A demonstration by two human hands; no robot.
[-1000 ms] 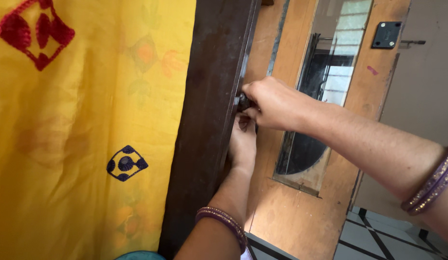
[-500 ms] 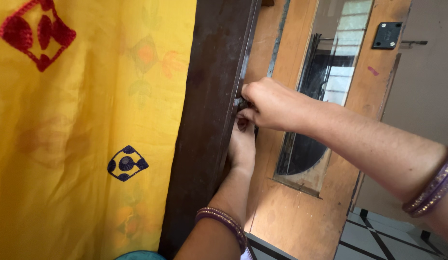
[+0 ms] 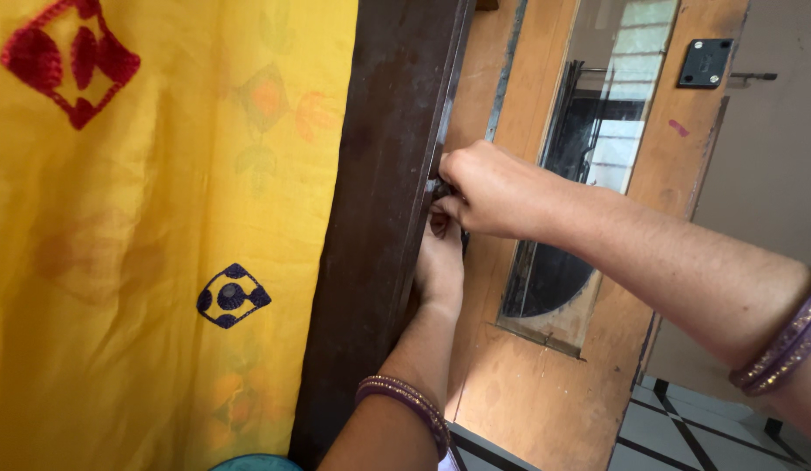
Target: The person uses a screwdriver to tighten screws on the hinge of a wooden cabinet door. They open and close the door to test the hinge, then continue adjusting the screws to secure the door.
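Two bare hands work at the edge of a dark brown door (image 3: 379, 227), listed near to far.

Near, low centre: left forearm rising from the bottom edge, a purple beaded bangle (image 3: 405, 397) on the wrist. Left hand (image 3: 440, 262) reaches up against the door edge, fingers curled in under the right hand; what it grips is hidden, so I cannot tell whether it holds anything.

Near, right: right forearm entering from the lower right, a purple bangle (image 3: 785, 344) at the wrist.

Middle: right hand (image 3: 484, 187), closed into a fist around a small metal fitting (image 3: 440, 187) on the door edge; only a glint of metal shows by the thumb. It sits just above the left hand, touching it.

Left, near: yellow cloth (image 3: 161, 235) hanging beside the door, with a red motif upper left and a dark blue motif lower down.

Far, right: light wooden door (image 3: 658, 201) with a tall glass panel (image 3: 589, 157), and a small black plate (image 3: 704, 63) high on its frame. Black-and-white floor tiles (image 3: 711, 432) lie at lower right.
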